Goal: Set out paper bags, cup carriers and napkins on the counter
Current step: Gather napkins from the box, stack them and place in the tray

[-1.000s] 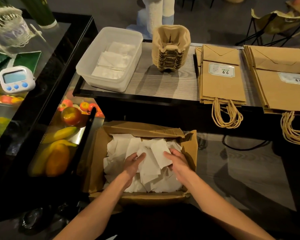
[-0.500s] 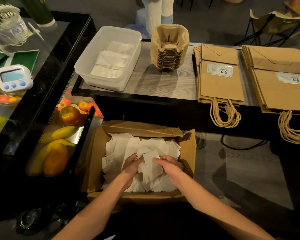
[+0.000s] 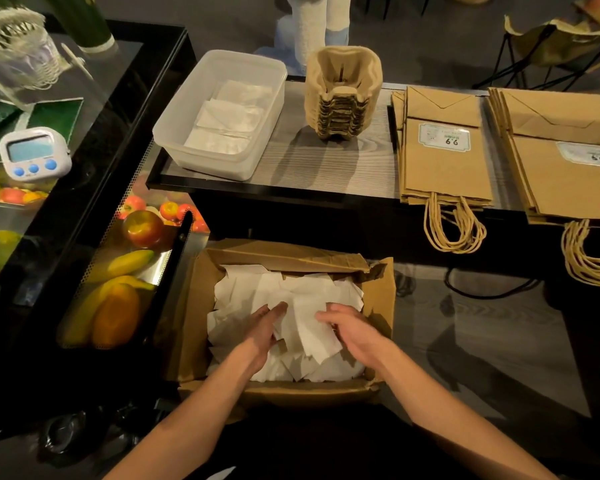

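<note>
A torn cardboard box on the floor holds a loose heap of white napkins. Both my hands are inside it. My left hand lies flat on the heap with straight fingers, and my right hand rests on the napkins opposite; one napkin sheet lies between them. On the counter stand a clear plastic tub with a few flat napkins, a stack of pulp cup carriers, and two piles of brown paper bags, handles hanging over the front edge.
A black glass display case with fruit stands to the left of the box. A white timer sits on top of it. A black cable lies on the floor to the right. A folding chair stands behind the counter.
My hands drew together bunching napkins in the box, then spread apart again; they now lie flatter on the heap. The counter items have not moved.
</note>
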